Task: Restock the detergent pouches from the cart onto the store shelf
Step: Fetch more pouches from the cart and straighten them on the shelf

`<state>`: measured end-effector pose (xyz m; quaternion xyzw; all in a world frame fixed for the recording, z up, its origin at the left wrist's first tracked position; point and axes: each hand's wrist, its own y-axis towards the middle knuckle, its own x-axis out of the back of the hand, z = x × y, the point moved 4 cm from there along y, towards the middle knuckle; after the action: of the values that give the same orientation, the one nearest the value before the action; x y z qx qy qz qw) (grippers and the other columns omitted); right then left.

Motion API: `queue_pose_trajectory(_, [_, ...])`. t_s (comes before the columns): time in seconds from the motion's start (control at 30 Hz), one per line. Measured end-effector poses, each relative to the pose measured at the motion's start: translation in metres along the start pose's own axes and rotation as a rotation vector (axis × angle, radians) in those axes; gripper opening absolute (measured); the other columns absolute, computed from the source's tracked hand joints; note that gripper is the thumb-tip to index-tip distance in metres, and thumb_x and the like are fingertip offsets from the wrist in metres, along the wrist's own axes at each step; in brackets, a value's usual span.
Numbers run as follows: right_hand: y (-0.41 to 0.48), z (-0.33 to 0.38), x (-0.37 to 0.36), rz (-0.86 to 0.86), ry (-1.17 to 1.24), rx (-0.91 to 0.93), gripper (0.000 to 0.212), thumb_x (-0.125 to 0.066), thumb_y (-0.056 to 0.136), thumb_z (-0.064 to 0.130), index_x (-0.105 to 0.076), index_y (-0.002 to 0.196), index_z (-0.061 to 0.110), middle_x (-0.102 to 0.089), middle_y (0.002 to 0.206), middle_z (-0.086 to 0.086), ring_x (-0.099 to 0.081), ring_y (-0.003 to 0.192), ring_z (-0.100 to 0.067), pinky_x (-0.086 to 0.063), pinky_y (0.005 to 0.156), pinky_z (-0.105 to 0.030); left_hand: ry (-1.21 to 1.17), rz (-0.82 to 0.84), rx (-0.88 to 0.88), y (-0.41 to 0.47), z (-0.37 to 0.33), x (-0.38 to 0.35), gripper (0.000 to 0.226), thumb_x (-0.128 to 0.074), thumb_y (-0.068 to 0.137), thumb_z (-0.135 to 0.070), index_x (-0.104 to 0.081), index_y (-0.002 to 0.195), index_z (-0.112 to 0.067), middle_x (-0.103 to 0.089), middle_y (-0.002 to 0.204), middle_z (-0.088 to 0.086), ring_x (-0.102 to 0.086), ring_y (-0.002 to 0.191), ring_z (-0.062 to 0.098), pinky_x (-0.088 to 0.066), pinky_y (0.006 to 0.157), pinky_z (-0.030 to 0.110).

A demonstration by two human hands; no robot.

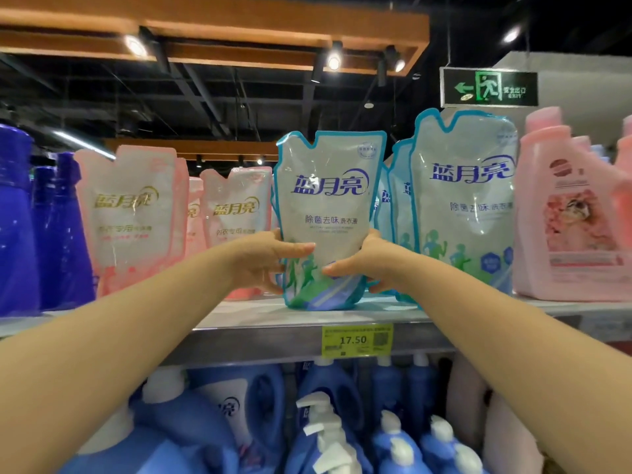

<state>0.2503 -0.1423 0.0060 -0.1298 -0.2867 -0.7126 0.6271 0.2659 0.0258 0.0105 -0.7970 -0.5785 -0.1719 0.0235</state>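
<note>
Just above the yellow price tag [357,340], a blue-edged detergent pouch [330,217] stands upright with its base on the shelf [239,319]. The person grasps its lower half from both sides, the left hand [265,260] curled round one edge and the right hand [367,265] round the other, thumbs across the front. Up and right of the tag stand more blue-edged pouches [465,206] and a pink jug [571,213]; up and left, pink pouches [133,213]; below it, blue bottles [325,422].
</note>
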Motion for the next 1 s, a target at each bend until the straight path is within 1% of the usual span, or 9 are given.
queue_pose_trajectory(0.1, [-0.002, -0.002, -0.005, 0.006, -0.006, -0.010, 0.101, -0.081, 0.070, 0.027, -0.011, 0.142, 0.018, -0.039, 0.138, -0.006, -0.045, 0.122, -0.026, -0.044, 0.101, -0.045, 0.094, -0.074, -0.038, -0.001, 0.002, -0.006, 0.056, -0.069, 0.080, -0.011, -0.041, 0.127, -0.020, -0.058, 0.118, 0.000, -0.055, 0.109, 0.024, -0.049, 0.083, 0.052])
queue_pose_trajectory(0.23, [-0.001, -0.002, -0.007, -0.046, -0.033, 0.036, 0.103, -0.080, 0.071, 0.026, -0.009, 0.145, 0.015, -0.040, 0.135, -0.011, -0.046, 0.121, -0.028, -0.045, 0.102, -0.044, 0.240, -0.171, -0.082, -0.001, 0.002, -0.011, 0.070, -0.074, 0.076, -0.012, -0.034, 0.133, -0.019, -0.053, 0.130, 0.005, -0.053, 0.115, 0.027, -0.053, 0.083, 0.049])
queue_pose_trajectory(0.4, [0.003, 0.002, -0.008, -0.067, -0.034, 0.047, 0.095, -0.080, 0.072, 0.024, -0.014, 0.140, 0.015, -0.045, 0.118, -0.007, -0.048, 0.108, -0.024, -0.048, 0.098, -0.042, 0.294, -0.211, -0.056, 0.004, 0.001, -0.009, 0.075, -0.075, 0.075, -0.015, -0.031, 0.136, -0.016, -0.050, 0.134, 0.008, -0.052, 0.119, 0.031, -0.053, 0.085, 0.053])
queue_pose_trajectory(0.5, [0.005, 0.001, -0.009, -0.044, -0.094, 0.078, 0.106, -0.079, 0.074, 0.025, -0.004, 0.147, 0.010, -0.035, 0.141, -0.018, -0.048, 0.122, -0.032, -0.048, 0.097, -0.041, 0.257, -0.186, -0.020, 0.007, 0.002, -0.006, 0.077, -0.075, 0.075, -0.013, -0.030, 0.137, -0.018, -0.048, 0.135, 0.008, -0.050, 0.121, 0.031, -0.053, 0.086, 0.053])
queue_pose_trajectory(0.6, [0.009, 0.000, -0.009, -0.042, -0.092, 0.077, 0.107, -0.079, 0.073, 0.024, -0.002, 0.147, 0.008, -0.033, 0.144, -0.020, -0.047, 0.125, -0.034, -0.049, 0.096, -0.041, 0.219, -0.170, 0.006, 0.012, 0.003, -0.005, 0.076, -0.073, 0.076, -0.011, -0.029, 0.138, -0.018, -0.048, 0.135, 0.008, -0.049, 0.122, 0.032, -0.052, 0.088, 0.053])
queue_pose_trajectory(0.73, [0.021, -0.002, -0.013, -0.007, 0.010, 0.014, 0.093, -0.078, 0.074, 0.019, -0.012, 0.139, 0.014, -0.045, 0.125, -0.009, -0.050, 0.118, -0.027, -0.049, 0.097, -0.042, 0.223, -0.169, 0.024, 0.020, 0.005, -0.004, 0.071, -0.072, 0.078, -0.011, -0.030, 0.136, -0.016, -0.049, 0.133, 0.009, -0.050, 0.121, 0.031, -0.053, 0.087, 0.051])
queue_pose_trajectory(0.83, [0.026, -0.005, -0.012, 0.018, 0.119, -0.030, 0.082, -0.072, 0.081, 0.020, -0.014, 0.138, 0.011, -0.048, 0.114, -0.005, -0.046, 0.123, -0.027, -0.045, 0.102, -0.040, 0.218, -0.177, 0.028, 0.026, 0.005, -0.005, 0.072, -0.072, 0.078, -0.012, -0.029, 0.135, -0.017, -0.048, 0.134, 0.009, -0.050, 0.121, 0.033, -0.050, 0.090, 0.055])
queue_pose_trajectory(0.93, [0.028, -0.007, -0.010, 0.004, 0.027, 0.002, 0.102, -0.074, 0.079, 0.021, 0.001, 0.148, 0.010, -0.036, 0.141, -0.017, -0.044, 0.128, -0.035, -0.048, 0.096, -0.041, 0.228, -0.195, 0.029, 0.030, 0.006, -0.006, 0.070, -0.073, 0.077, -0.015, -0.030, 0.133, -0.017, -0.048, 0.134, 0.008, -0.051, 0.120, 0.033, -0.049, 0.092, 0.055])
queue_pose_trajectory(1.0, [0.025, -0.006, -0.011, -0.015, -0.033, 0.024, 0.108, -0.076, 0.076, 0.022, 0.004, 0.148, 0.010, -0.029, 0.147, -0.020, -0.045, 0.127, -0.036, -0.049, 0.090, -0.036, 0.222, -0.189, 0.029, 0.031, 0.007, -0.005, 0.070, -0.073, 0.077, -0.016, -0.030, 0.132, -0.019, -0.048, 0.133, 0.008, -0.052, 0.119, 0.032, -0.050, 0.092, 0.054])
